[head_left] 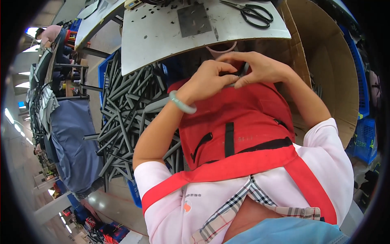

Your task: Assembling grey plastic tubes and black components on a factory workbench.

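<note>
My left hand and my right hand meet above the red apron, just below the near edge of the white table. Both are closed, thumbs and fingers pinching toward each other. Between them shows part of a dark grey piece; the fingers cover most of it, so its kind cannot be made out. A pale green bangle circles my left wrist. To the left, long grey tube-like pieces lie heaped in a blue crate.
Black-handled scissors and a dark square pad lie on the white table among black scraps. A large cardboard box stands at right, with blue crates beyond. Another person works at far left.
</note>
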### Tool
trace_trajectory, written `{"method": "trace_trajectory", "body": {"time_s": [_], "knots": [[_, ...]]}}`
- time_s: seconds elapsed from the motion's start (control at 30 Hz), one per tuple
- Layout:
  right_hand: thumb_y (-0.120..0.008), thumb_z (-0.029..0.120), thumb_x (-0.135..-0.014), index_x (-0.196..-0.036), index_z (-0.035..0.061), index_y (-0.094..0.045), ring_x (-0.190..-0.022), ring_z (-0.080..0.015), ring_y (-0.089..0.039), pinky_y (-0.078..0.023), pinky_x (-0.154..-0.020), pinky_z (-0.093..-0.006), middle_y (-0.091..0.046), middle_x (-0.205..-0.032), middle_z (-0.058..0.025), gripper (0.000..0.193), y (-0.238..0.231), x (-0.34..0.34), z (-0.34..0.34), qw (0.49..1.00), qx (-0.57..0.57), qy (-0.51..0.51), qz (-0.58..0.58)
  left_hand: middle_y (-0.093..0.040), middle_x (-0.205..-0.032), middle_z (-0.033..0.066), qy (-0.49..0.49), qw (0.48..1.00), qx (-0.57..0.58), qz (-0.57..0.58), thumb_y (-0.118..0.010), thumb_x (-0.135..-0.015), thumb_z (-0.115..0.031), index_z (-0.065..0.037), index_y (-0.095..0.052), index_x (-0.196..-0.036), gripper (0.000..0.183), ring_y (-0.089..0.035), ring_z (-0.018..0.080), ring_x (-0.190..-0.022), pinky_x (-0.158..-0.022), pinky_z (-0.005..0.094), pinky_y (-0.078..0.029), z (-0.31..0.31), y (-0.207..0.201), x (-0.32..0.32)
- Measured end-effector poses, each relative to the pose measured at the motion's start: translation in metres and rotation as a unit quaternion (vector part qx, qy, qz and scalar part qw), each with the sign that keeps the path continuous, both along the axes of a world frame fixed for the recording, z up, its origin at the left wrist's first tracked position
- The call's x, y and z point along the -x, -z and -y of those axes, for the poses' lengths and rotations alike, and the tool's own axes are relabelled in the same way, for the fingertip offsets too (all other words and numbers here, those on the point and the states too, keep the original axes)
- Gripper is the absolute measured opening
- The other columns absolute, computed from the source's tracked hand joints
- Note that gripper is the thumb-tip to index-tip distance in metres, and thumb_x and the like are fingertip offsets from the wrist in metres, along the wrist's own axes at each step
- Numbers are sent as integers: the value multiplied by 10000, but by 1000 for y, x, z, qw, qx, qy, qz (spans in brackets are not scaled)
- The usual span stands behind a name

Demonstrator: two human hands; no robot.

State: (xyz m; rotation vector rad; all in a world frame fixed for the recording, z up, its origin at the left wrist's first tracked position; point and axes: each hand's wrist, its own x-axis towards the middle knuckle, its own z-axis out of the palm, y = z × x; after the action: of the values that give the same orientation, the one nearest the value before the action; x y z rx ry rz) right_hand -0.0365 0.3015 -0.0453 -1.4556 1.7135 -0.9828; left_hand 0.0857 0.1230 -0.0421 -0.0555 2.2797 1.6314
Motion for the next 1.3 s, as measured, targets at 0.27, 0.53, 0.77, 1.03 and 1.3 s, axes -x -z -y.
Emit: {"method": "trace_trajectory", "body": {"time_s": [0.27,0.53,0.77,1.03,1.3], "knots": [[-742,199,-714,-983,55,-594,-808,-353,-607,-479,-688,-398,-624,-844,-163,339,-31,9,21,941,15,125,-315,-683,-782,103,-60,968,183,-163,-652,-859,-171,-14,-699,-1024,233,-581,147,-638,-627,282,-475,45,-54,5],[-761,156,-688,-1107,77,-610,-816,-357,-621,-486,-698,-430,-648,-840,-148,452,-27,67,78,882,61,201,-423,-598,-660,-3,-170,928,216,-253,-685,-883,-221,11,-709,-979,252,-481,54,-578,-536,224,-395,83,-48,51],[-757,173,-698,-1084,51,-616,-795,-352,-630,-496,-696,-420,-650,-814,-152,428,-28,87,103,865,54,193,-460,-606,-669,7,-215,934,184,-219,-704,-876,-221,15,-711,-1001,267,-504,62,-580,-529,216,-406,110,-33,74],[-719,244,-747,-989,21,-673,-840,-307,-659,-517,-704,-402,-678,-910,-153,332,-57,87,107,864,-2,176,-471,-678,-719,69,-215,938,168,-216,-715,-839,-251,14,-721,-1010,315,-567,105,-558,-552,253,-467,117,-35,86],[-710,257,-723,-958,52,-685,-799,-357,-660,-517,-691,-439,-676,-814,-173,313,-58,102,113,860,21,193,-472,-687,-754,64,-216,936,143,-240,-695,-857,-229,5,-726,-996,274,-603,108,-621,-540,248,-474,124,-34,100]]}}
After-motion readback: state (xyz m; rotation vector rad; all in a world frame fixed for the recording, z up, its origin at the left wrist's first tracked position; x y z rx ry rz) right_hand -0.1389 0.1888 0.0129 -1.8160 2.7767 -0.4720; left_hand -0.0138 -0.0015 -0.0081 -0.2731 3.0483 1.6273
